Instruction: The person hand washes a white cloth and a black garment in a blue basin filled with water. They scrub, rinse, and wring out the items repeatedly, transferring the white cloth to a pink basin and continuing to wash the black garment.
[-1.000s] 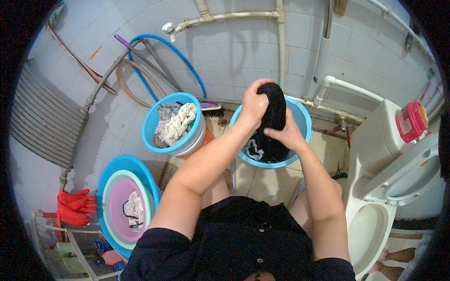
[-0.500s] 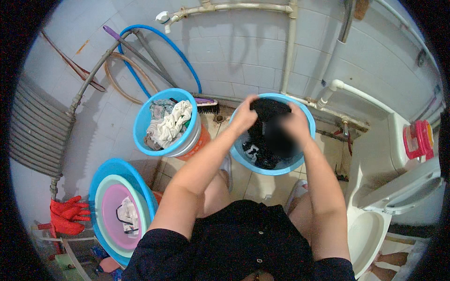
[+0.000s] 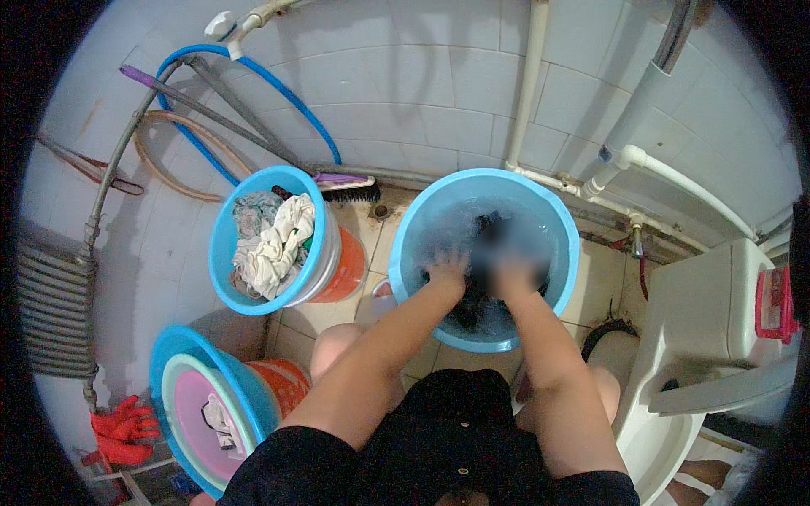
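A light blue basin of water stands on the floor in front of me, with dark cloth lying mostly under the surface. My left hand is down in the water at the cloth's left side, palm downward and fingers spread. Beside it, my right hand reaches onto the dark cloth. A blur covers its fingers, so I cannot make out whether they grip the cloth.
To the left, a blue basin of crumpled light clothes rests on an orange bucket. Nearer are stacked basins and red gloves. A brush lies by the wall; a toilet stands right.
Both hands have come down and nearer to me, and the bunched dark cloth they had raised is now mostly under water. The left hand's fingers have spread. My view has shifted slightly.
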A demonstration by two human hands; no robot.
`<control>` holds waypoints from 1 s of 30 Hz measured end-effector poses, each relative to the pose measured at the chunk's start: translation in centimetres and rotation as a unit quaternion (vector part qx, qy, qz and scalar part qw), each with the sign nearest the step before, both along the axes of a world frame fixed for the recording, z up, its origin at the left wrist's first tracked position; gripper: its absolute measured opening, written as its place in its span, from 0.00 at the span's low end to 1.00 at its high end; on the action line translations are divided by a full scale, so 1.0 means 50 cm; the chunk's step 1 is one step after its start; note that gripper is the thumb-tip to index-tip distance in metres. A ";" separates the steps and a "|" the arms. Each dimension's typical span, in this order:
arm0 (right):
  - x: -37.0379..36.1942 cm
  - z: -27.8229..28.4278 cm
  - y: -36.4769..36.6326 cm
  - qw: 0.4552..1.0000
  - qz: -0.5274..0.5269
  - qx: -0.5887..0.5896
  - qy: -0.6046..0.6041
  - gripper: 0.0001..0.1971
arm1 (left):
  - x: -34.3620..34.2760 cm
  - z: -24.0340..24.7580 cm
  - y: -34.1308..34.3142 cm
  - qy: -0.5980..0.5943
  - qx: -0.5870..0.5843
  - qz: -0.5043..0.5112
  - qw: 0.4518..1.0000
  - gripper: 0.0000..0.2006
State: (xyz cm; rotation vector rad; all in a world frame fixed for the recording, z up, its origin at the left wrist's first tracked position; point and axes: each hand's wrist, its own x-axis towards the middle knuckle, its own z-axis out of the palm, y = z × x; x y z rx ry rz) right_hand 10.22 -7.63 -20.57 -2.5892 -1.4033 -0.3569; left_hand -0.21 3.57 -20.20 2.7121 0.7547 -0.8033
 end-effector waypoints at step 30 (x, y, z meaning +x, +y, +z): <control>-0.096 0.346 -0.135 0.878 -0.020 0.040 0.477 0.23 | -0.100 0.241 -0.078 -0.412 -0.300 -0.062 0.858 0.44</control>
